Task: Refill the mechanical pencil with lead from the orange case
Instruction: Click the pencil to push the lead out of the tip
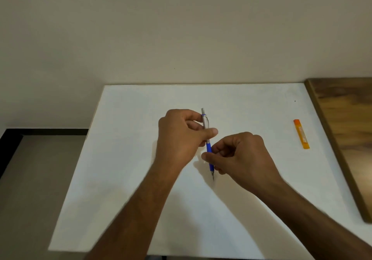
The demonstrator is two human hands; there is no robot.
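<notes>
Blue rubber sleeve, clear-silver barrel, metal clip and silver end cap mark the mechanical pencil [208, 139], held near the centre of the frame above the white tabletop [124, 159], cap toward the top of the frame and metal tip toward the bottom. Head view: the left hand [179, 139] has its grip closed round the upper barrel, thumb lying across it and forefinger curled just under the cap. The right hand [239, 155] pinches the blue sleeve between thumb and fingers. An orange case [301, 134], slim and translucent with a paler label, lies flat at the right of the frame, well apart from both hands, near a wooden board [346, 129] bordering the tabletop.
</notes>
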